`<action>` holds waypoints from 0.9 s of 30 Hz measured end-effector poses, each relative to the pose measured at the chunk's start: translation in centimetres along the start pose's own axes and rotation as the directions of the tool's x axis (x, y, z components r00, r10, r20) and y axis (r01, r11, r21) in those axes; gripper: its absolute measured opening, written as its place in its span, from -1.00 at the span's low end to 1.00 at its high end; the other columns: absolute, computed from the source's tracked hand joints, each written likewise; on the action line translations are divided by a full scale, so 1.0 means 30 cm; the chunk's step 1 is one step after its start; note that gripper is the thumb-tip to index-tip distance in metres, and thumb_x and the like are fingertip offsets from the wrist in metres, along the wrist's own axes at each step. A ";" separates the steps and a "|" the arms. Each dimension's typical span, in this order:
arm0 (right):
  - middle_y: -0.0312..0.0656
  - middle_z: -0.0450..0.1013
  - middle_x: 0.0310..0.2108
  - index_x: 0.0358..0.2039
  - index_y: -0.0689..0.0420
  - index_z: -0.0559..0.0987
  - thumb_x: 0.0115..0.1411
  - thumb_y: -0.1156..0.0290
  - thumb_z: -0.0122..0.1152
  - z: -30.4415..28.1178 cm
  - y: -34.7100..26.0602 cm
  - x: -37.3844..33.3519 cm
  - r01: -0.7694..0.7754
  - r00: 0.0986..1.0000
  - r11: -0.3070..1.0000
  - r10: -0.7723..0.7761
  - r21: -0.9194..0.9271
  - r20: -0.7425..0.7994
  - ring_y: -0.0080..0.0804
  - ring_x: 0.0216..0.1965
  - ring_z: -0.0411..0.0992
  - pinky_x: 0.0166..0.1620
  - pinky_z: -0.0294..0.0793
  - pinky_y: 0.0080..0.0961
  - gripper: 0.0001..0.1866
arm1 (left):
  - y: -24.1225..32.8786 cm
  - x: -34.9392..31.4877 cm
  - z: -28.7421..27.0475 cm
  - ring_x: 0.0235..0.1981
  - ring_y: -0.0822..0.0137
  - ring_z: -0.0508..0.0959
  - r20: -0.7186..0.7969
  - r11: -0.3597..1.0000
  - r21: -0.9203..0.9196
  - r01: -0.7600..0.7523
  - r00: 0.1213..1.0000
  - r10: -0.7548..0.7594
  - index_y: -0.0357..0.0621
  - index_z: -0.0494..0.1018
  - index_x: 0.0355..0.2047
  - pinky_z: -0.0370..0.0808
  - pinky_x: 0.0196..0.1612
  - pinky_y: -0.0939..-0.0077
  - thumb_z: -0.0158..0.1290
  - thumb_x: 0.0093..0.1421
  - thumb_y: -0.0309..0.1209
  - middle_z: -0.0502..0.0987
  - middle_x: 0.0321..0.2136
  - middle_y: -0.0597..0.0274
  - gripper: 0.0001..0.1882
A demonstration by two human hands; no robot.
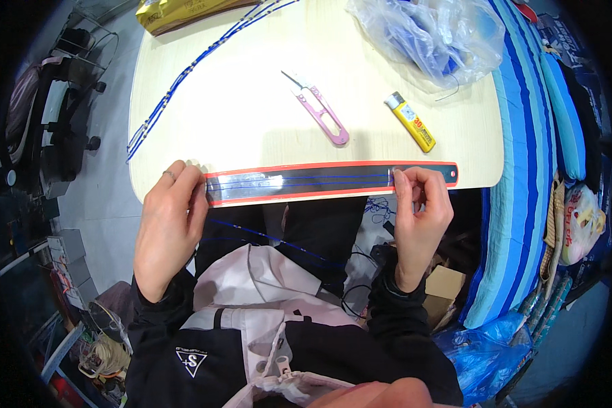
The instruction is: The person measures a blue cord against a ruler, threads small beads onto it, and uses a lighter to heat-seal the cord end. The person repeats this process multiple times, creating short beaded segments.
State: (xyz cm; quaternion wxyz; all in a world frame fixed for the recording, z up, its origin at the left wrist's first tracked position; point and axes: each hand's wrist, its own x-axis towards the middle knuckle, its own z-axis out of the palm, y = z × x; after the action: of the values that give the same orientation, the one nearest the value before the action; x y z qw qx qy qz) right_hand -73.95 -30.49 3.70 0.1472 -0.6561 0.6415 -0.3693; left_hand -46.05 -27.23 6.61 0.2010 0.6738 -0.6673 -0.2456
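A long dark ruler (319, 178) with red edges lies along the near edge of the table. Thin blue cords (299, 181) are stretched lengthwise over it. At its left end my left hand (168, 228) pinches the cords, thumb and fingers closed. My right hand (421, 204) is closed in a pinch on them near the ruler's right end, fingertips against its surface. A loose end of blue cord with small beads (272, 238) hangs below the table edge over my lap. Beyond the ruler lie pink thread snips (321, 115) and a yellow lighter (412, 124).
A bundle of beaded blue cords (177, 83) crosses the table's left side (238, 115). At the far edge sit a gold package (183, 12) and a clear plastic bag (442, 41) with blue contents. Blue striped bedding (523, 177) borders the table on the right.
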 end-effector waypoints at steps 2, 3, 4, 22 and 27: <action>-0.28 0.32 -0.57 -0.49 0.27 0.44 0.10 0.55 0.17 -0.007 0.007 -0.003 -0.007 1.000 1.000 0.007 -0.010 -0.005 -0.65 -0.59 0.20 -0.53 0.19 -0.72 -0.90 | 0.000 0.001 -0.001 -0.50 0.00 0.36 0.002 1.000 0.009 -0.006 1.000 0.006 -0.37 0.30 -0.43 0.31 -0.42 0.29 -0.05 0.06 -0.63 0.30 -0.51 -0.03 -0.94; -0.27 0.33 -0.56 -0.48 0.27 0.43 0.12 0.54 0.15 -0.009 0.010 -0.004 -0.010 1.000 1.000 0.010 -0.014 -0.008 -0.64 -0.59 0.22 -0.52 0.20 -0.72 -0.90 | 0.000 0.002 -0.001 -0.51 0.00 0.36 0.005 1.000 0.004 -0.003 1.000 0.003 -0.37 0.30 -0.43 0.31 -0.42 0.29 -0.06 0.06 -0.63 0.30 -0.51 -0.03 -0.94; -0.27 0.34 -0.55 -0.47 0.27 0.43 0.13 0.54 0.14 -0.009 0.013 -0.006 -0.007 1.000 1.000 0.007 -0.007 -0.017 -0.63 -0.57 0.25 -0.51 0.22 -0.72 -0.90 | 0.001 0.002 -0.002 -0.51 0.00 0.36 0.009 1.000 0.001 0.001 1.000 -0.001 -0.37 0.30 -0.43 0.31 -0.42 0.29 -0.06 0.06 -0.63 0.30 -0.51 -0.03 -0.94; -0.06 0.42 -0.39 -0.02 0.31 0.35 0.07 0.47 0.20 0.323 -0.182 -0.228 -0.248 0.646 0.784 -0.303 0.568 0.701 -0.36 -0.47 0.41 -0.43 0.40 -0.52 -0.55 | -0.031 0.005 -0.019 -0.49 0.01 0.40 0.023 0.998 -0.013 -0.069 0.997 0.069 -0.33 0.33 -0.45 0.33 -0.41 0.26 -0.06 0.06 -0.58 0.37 -0.52 -0.01 -0.95; -0.01 0.43 -0.47 -0.27 0.29 0.47 0.08 0.50 0.16 0.424 -0.237 -0.298 -0.004 0.798 0.775 -0.379 0.632 0.470 -0.14 -0.47 0.44 -0.42 0.40 -0.39 -0.81 | -0.029 0.014 -0.024 -0.45 -0.05 0.44 0.058 0.998 0.015 -0.069 0.996 0.068 -0.33 0.36 -0.45 0.38 -0.37 0.21 -0.07 0.06 -0.58 0.41 -0.51 -0.05 -0.95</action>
State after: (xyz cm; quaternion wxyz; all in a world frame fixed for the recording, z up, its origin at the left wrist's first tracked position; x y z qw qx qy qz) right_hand -59.31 -24.62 -2.90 0.4946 -0.7170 0.3421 -0.3525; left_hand -44.93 -27.65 6.64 0.1842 0.6450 -0.6975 -0.2522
